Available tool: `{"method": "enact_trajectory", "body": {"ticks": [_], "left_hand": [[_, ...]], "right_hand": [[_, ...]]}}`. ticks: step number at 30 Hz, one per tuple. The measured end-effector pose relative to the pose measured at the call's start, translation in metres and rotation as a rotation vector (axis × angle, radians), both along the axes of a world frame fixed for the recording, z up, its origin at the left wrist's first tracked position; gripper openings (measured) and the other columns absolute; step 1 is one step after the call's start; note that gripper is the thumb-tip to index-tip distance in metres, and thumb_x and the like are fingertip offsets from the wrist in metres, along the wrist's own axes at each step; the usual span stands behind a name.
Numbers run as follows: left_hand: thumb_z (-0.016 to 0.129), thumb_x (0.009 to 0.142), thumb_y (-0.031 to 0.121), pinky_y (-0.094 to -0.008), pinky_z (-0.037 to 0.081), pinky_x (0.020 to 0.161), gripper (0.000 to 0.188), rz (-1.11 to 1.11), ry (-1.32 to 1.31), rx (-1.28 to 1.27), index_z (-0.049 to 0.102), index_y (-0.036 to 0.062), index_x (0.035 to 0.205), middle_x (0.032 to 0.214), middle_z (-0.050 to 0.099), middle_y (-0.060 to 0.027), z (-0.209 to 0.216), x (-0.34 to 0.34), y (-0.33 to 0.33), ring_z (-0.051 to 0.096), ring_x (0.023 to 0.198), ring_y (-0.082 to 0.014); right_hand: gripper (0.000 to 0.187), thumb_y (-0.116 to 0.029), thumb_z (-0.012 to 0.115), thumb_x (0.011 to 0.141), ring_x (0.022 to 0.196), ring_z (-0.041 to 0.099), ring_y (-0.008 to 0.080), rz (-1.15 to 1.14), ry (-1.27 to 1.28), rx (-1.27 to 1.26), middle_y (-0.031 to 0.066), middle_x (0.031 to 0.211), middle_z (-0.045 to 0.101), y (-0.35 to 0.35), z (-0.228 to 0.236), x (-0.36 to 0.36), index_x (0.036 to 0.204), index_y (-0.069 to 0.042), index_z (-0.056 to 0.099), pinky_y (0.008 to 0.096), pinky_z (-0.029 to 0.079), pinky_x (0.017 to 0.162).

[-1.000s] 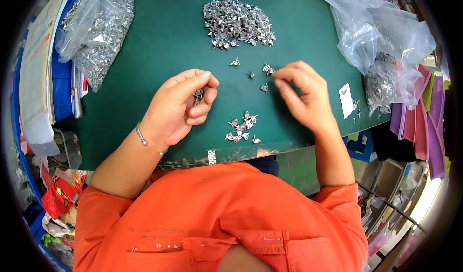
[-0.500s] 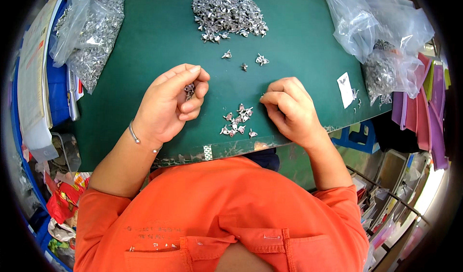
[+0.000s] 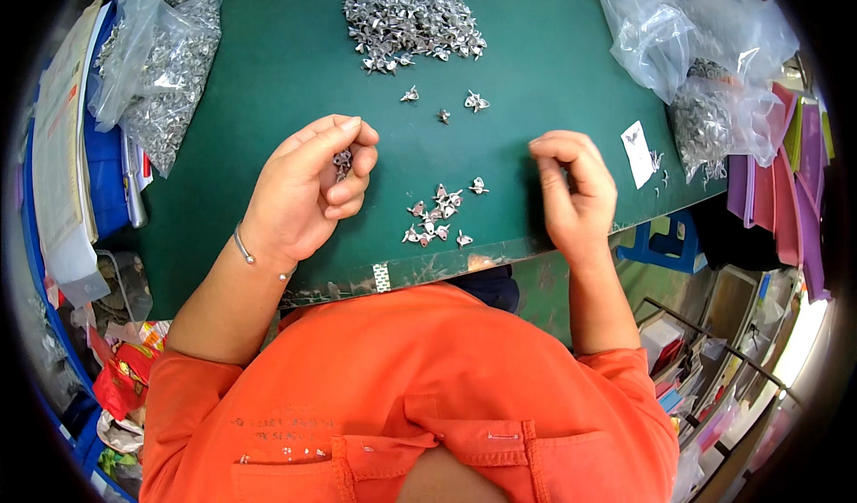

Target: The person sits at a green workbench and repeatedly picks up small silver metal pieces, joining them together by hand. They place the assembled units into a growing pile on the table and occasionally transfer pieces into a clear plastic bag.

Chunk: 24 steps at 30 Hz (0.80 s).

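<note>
My left hand is closed around several small silver metal parts, which show between thumb and curled fingers. On the green table before me lies a loose cluster of the same winged metal parts. One single metal part lies just right of that cluster. My right hand hovers over the table further right, fingers bent and thumb apart from them, with nothing seen in it. Beyond the hands are a few stray metal parts, and at the back a large pile of metal parts.
Clear plastic bags of metal pieces stand at the back left and right. A white paper slip lies near the right bag. Papers and folders line the left side. A blue stool stands beyond the table's front edge.
My right hand has moved right, away from the cluster, and its fingers have loosened. A single metal part now lies where its fingertips were. My left hand keeps its grip, nearly still.
</note>
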<state>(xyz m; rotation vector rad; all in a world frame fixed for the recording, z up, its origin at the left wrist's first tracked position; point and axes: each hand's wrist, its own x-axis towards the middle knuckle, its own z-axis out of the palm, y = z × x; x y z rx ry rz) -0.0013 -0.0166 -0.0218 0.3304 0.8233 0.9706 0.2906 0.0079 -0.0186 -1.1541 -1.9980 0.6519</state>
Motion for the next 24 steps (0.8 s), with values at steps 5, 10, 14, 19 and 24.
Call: {"method": "enact_trajectory", "body": {"ticks": [5,10,14,19,24], "left_hand": [[0.043,0.108,0.022,-0.0186,0.030,0.043,0.023,-0.005,-0.010,0.012,0.057,0.0040,0.103,0.081,0.054,-0.0019,-0.002,-0.001,0.000,0.039,0.053,-0.0042],[0.043,0.108,0.022,-0.0187,0.030,0.043,0.024,0.008,-0.018,0.003,0.057,0.0036,0.103,0.082,0.054,-0.0025,-0.001,-0.001,0.001,0.039,0.053,-0.0044],[0.044,0.108,0.022,-0.0189,0.030,0.043,0.023,0.005,-0.037,-0.001,0.058,0.0041,0.104,0.082,0.055,-0.0032,-0.003,-0.002,0.002,0.040,0.053,-0.0053],[0.045,0.107,0.021,-0.0191,0.031,0.044,0.021,0.008,-0.029,-0.009,0.058,0.0046,0.104,0.082,0.055,-0.0031,-0.001,0.000,0.001,0.040,0.053,-0.0053],[0.045,0.107,0.021,-0.0194,0.032,0.044,0.022,0.002,-0.041,0.002,0.059,0.0045,0.103,0.082,0.056,-0.0028,-0.001,-0.001,0.001,0.041,0.053,-0.0051]], "right_hand": [[0.025,0.012,0.060,0.081,0.089,0.065,0.0335,0.189,-0.065,-0.044,0.0138,0.096,0.068,-0.006,0.003,-0.015,0.100,-0.002,0.068,0.0382,0.053,0.079],[0.013,-0.002,0.069,0.084,0.086,0.062,0.0325,0.135,-0.173,0.202,0.0107,0.092,0.062,0.033,0.006,-0.052,0.096,-0.004,0.069,0.0394,0.052,0.075],[0.012,-0.011,0.073,0.079,0.086,0.058,0.0271,0.230,-0.350,0.329,0.0058,0.085,0.058,0.041,0.001,-0.061,0.089,-0.008,0.068,0.0394,0.047,0.076],[0.024,0.000,0.067,0.078,0.094,0.062,0.0292,0.301,-0.268,0.165,0.0089,0.100,0.066,0.041,0.013,-0.037,0.101,-0.007,0.070,0.0399,0.048,0.082],[0.020,0.003,0.066,0.082,0.091,0.062,0.0312,0.171,-0.135,0.039,0.0112,0.095,0.065,0.034,0.009,-0.039,0.099,-0.005,0.069,0.0411,0.050,0.083]]}}
